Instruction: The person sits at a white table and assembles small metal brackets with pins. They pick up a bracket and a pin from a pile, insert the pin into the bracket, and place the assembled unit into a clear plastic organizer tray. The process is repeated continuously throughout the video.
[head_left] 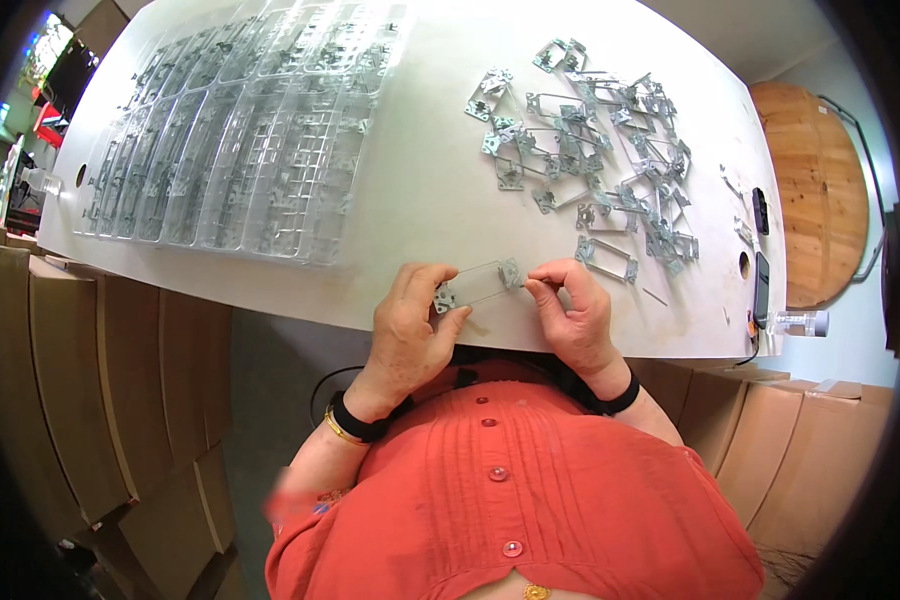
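My left hand grips one end of a metal bracket frame, two small silvery plates joined by thin parallel rods. It is held level just above the table's near edge. At the frame's other end, my right hand pinches thumb and forefinger together right beside the plate. Whatever lies between those fingertips is too small to make out. Several similar bracket frames lie in a loose pile beyond my right hand. A short thin metal rod rests on the table to the right of that hand.
Clear plastic trays filled with rows of metal parts cover the left of the white table. Along the right edge lie a phone, a small black device and a clear bottle. Cardboard boxes stand below on both sides.
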The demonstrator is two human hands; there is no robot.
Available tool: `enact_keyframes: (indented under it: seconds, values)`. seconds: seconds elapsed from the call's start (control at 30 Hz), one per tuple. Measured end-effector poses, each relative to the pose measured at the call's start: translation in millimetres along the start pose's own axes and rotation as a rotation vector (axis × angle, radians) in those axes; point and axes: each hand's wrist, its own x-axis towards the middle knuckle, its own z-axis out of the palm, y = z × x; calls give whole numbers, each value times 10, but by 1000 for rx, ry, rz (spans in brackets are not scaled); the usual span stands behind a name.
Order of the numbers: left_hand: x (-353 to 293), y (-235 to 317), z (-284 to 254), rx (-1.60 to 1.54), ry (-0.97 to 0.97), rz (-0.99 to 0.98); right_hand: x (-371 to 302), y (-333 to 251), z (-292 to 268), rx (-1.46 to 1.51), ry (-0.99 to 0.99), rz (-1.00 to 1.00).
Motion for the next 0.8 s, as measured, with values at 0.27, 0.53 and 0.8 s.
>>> enact_keyframes:
  seconds: [0.27, 0.53, 0.8]
  values:
    - [45, 5, -13, -41, -48, 16, 67, -57, 7, 195, -77, 152]
    - [134, 107, 35, -112, -71, -61, 29, -83, -45, 212, -124, 208]
    - [162, -3, 170, -238, -19, -190, -25, -53, -68, 202, -180, 191]
